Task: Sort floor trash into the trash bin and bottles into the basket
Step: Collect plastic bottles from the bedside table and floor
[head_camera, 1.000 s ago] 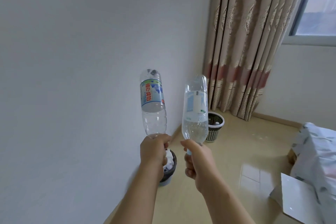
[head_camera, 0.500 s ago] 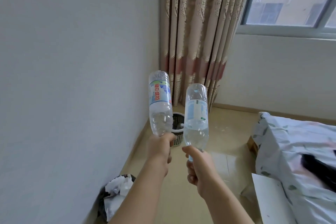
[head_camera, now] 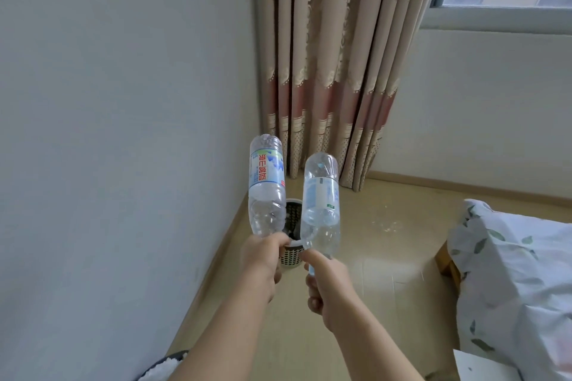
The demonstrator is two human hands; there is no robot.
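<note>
Your left hand point(head_camera: 261, 263) is curled tight round the neck of the labelled bottle point(head_camera: 266, 185), and your right hand point(head_camera: 328, 284) grips the neck of the second bottle point(head_camera: 320, 207) the same way, so both stand base-up and lean slightly towards each other without clearly touching. You are mid-carry: two bottles in hand, not yet delivered. Both are thin clear plastic, ribbed and dimpled, with glossy paper-like wrap labels, and they look light and easily dented; whether any water is left inside I cannot tell. The basket point(head_camera: 291, 258) sits on the floor point(head_camera: 387, 272) against the wall point(head_camera: 123, 102), near the foot of the curtain point(head_camera: 325, 71), mostly hidden behind the bottles and your knuckles; what shows is a white rim over a dark perforated side. Next you likely need to bring both necks over that rim, lower them and loosen your fingers one hand at a time, since round bottles may bounce out. The trash bin point(head_camera: 161, 363), dark-rimmed and holding crumpled white paper, is at your left elbow. A bed point(head_camera: 510, 272) with leaf-print cloth lies to your right.
</note>
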